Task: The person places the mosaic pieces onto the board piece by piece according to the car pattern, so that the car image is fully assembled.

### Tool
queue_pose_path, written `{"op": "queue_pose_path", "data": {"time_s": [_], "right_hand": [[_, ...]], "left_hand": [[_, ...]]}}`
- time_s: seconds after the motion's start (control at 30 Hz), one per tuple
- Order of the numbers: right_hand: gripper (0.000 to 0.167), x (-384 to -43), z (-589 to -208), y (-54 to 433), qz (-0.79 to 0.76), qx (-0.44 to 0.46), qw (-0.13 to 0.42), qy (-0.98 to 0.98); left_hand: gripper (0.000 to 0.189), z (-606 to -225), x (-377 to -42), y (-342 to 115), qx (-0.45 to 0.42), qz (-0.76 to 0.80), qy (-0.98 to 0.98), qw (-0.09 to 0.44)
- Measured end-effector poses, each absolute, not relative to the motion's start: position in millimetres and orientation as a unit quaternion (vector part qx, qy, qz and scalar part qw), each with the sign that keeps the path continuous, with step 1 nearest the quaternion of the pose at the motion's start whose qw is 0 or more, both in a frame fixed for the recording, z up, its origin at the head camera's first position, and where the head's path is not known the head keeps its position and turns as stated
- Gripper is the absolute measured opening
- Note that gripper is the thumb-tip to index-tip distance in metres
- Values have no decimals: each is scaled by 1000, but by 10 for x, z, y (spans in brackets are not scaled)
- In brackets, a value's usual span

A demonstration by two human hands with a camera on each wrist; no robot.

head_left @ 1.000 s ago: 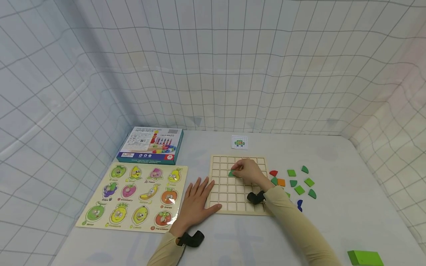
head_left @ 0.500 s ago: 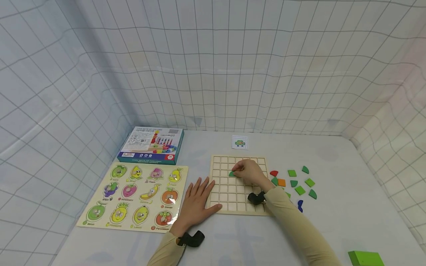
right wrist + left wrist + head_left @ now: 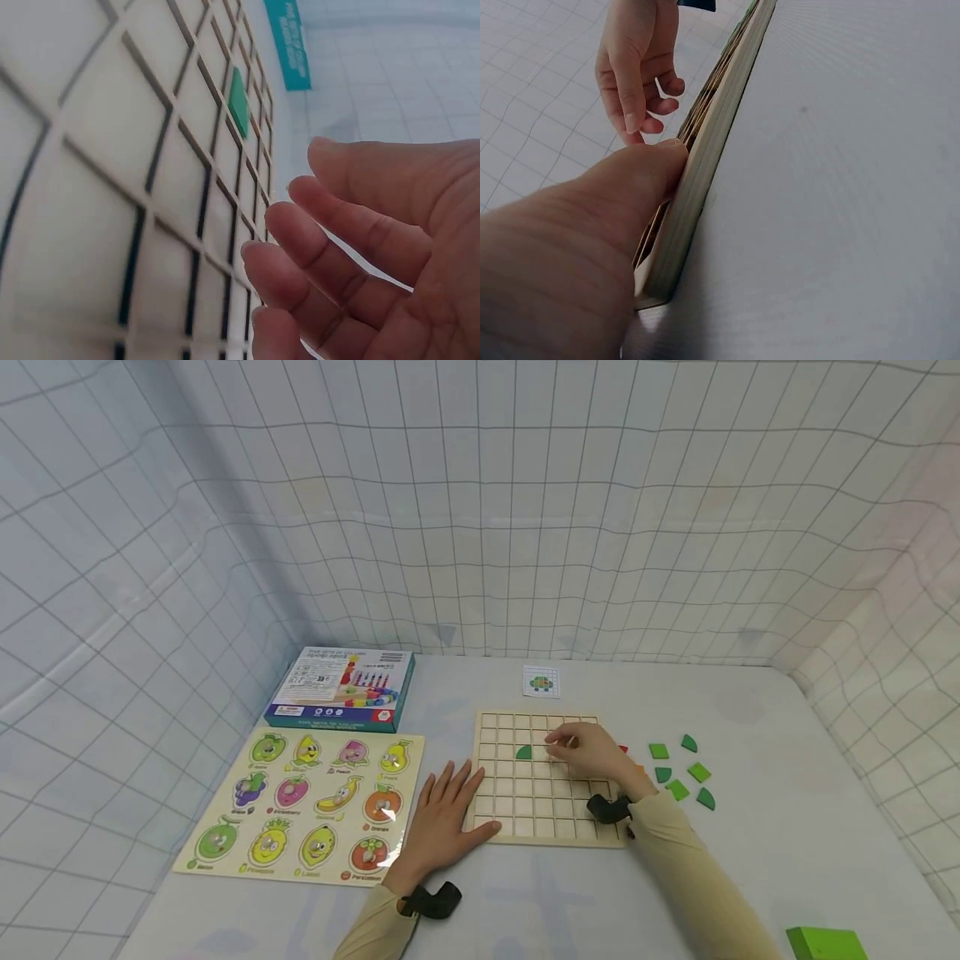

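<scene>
A green quarter-circle tile [image 3: 524,752] lies in one cell of the wooden grid board [image 3: 506,835]. Just right of that tile, my right hand [image 3: 588,750] hovers over the board with relaxed, slightly bent fingers and nothing between them. The right wrist view shows the same tile [image 3: 238,103] beyond the fingertips [image 3: 264,262]. My left hand [image 3: 441,818] rests with spread fingers on the board's left edge. In the left wrist view its thumb [image 3: 656,161] presses on the board's rim [image 3: 712,150].
Right of the board lie several loose tiles, among them a green square [image 3: 658,751] and a green quarter circle [image 3: 706,798]. A small pattern card [image 3: 541,682] lies behind it. Left are a fruit puzzle [image 3: 288,814] and a toy box [image 3: 341,689]. A green block [image 3: 825,942] sits front right.
My right hand has let go of the green quarter-circle tile, which stays in its cell, and has moved right. My left hand has not moved.
</scene>
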State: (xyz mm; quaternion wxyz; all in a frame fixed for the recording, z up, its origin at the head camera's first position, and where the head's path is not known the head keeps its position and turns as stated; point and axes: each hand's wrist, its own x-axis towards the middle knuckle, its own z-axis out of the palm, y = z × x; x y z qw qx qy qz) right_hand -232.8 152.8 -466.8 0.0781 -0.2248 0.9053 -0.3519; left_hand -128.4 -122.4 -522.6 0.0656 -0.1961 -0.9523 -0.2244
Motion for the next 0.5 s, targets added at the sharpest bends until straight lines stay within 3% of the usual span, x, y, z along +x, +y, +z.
{"op": "queue_pose_path", "data": {"time_s": [0.2,0.5], "right_hand": [[23,-2253,-4609,1894,-361,-194,24,912],[28,-2149,-4612,2403,-329,-89,-15,940]], "left_hand": [[81,-5207,-1282,-1218,-198,-224,-952,71],[81,-5186,-1270,-1221,-194,-221,-953,67]]}}
